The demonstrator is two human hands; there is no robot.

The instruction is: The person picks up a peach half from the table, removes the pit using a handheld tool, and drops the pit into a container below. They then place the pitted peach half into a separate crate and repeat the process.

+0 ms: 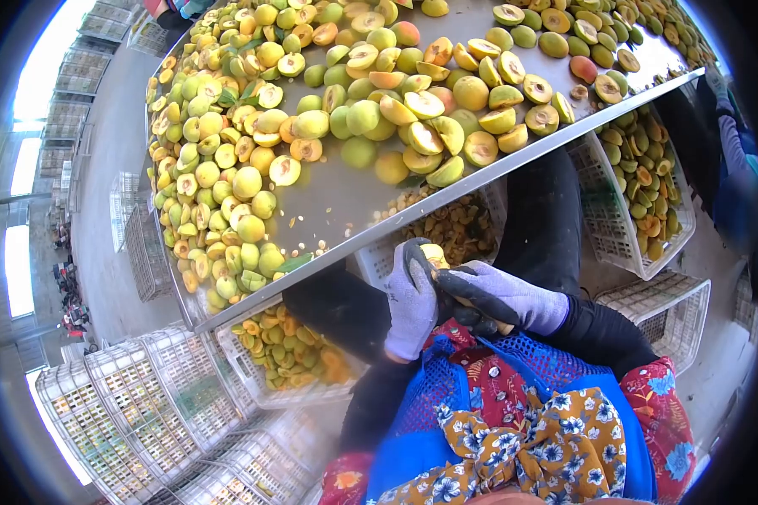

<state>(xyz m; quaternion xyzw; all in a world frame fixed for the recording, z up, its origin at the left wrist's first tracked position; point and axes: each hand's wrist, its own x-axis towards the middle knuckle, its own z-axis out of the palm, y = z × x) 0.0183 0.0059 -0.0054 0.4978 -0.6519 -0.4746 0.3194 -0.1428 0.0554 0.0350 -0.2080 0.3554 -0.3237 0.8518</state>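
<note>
My left hand (413, 284), in a lavender glove with a dark coated palm, is closed around a yellow peach piece (434, 255). Pressed close beside it, my right hand (504, 296) wears the same kind of glove, its fingers curled shut. A small tan end (505, 326) sticks out below those fingers; what it belongs to is hidden. Both hands are in front of my body, just below the metal table edge (446, 202). Beneath that edge stands a crate of pits and scraps (459, 231).
Whole and halved yellow-green peaches (362, 118) cover much of the metal table (324, 198). Crates of halves stand at the left (290, 349) and right (640, 177). White plastic crates (143, 404) are stacked at lower left. Another person's sleeve (733, 143) shows at far right.
</note>
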